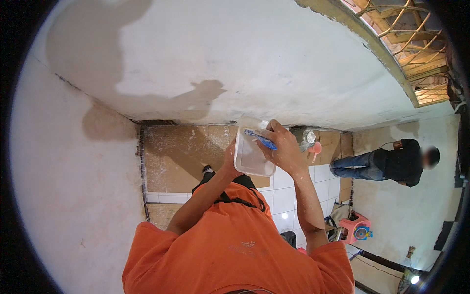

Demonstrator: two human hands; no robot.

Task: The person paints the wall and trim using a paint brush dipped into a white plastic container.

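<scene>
Near the middle of the view, my left hand (229,158) grips the side of a clear rectangular plastic tub (254,169); its fingers are partly hidden behind the tub. A pale, whitish layer shows inside it. My right hand (285,147) is closed on a blue paintbrush (265,141), held over the tub's opening. The narrow end of the brush points up and left across the tub; its bristles cannot be made out. Whitish specks dot my right forearm.
Paint-spattered cardboard (171,166) covers floor along the white wall (235,59). To the right are a clear plastic bag (307,139), a pink dipper (316,148), a pink stool (353,228) and a standing person (396,161). A metal-grilled opening (411,34) is at upper right.
</scene>
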